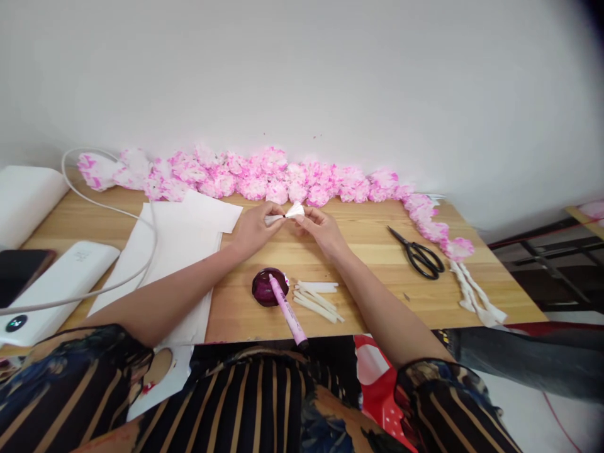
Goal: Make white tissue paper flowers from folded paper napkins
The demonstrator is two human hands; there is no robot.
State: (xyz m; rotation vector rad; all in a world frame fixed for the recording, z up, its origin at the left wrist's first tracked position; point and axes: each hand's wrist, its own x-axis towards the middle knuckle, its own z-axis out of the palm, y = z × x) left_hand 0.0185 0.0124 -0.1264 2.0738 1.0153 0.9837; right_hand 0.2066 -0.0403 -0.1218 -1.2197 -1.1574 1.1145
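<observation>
Forearms angled inward, the left hand and right hand meet above the wood-grained tabletop, fingertips of both pinched on a small white pleated piece (paper or tissue, hard to tell at this size), fanned at its right end. Behind, frilly pink-and-white flowers run along a plain pale wall.

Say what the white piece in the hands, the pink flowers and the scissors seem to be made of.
White piece: probably thin paper or tissue, matte, judging by its pleated, fanned end.
Pink flowers: possibly similar tissue, matte, given their ruffled petals, though fabric can't be ruled out.
Scissors: likely metal, with slim dark blades; the smooth black handles could be coated metal or plastic.
</observation>
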